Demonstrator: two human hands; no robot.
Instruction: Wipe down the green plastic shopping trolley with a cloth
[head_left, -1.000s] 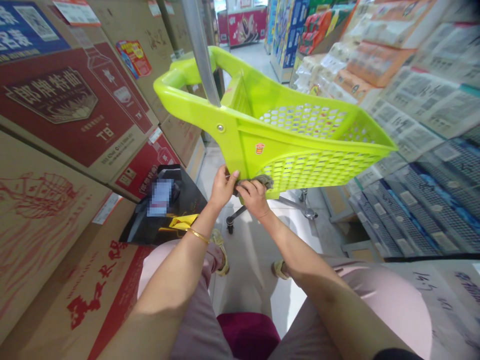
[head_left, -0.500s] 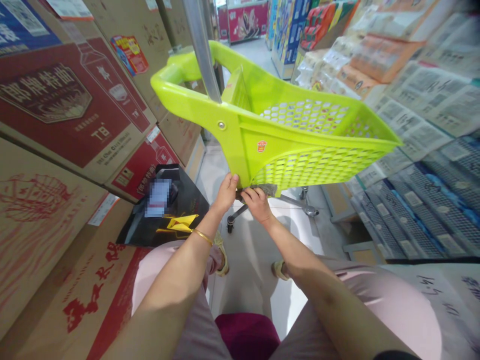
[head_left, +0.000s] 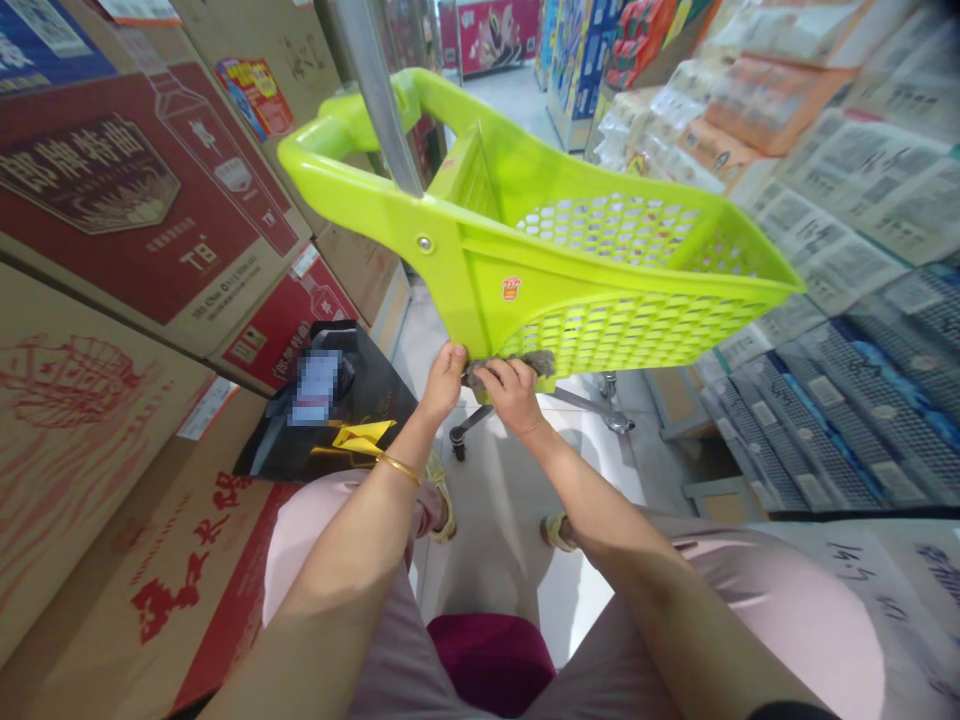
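A lime-green plastic shopping cart basket (head_left: 540,290) hangs in front of me on a silver pole (head_left: 371,90). My left hand (head_left: 444,380) grips the basket's lower near corner, fingers curled on the edge. My right hand (head_left: 514,392) is closed on a grey-brown rag (head_left: 529,362) and presses it against the underside of the same corner. Both hands sit close together, almost touching. I am seated low, with my knees in pink trousers below the basket.
Stacked cardboard cartons (head_left: 142,200) with red labels wall the left side. A black bag (head_left: 330,405) with a yellow item lies beside them. Shelves of packaged goods (head_left: 847,300) line the right. The cart's wheeled metal base (head_left: 600,405) stands on the white floor; the aisle runs ahead.
The basket has shifted slightly left and down in view. My right hand with the rag has slid along the bottom corner, and my left hand has stayed on the edge.
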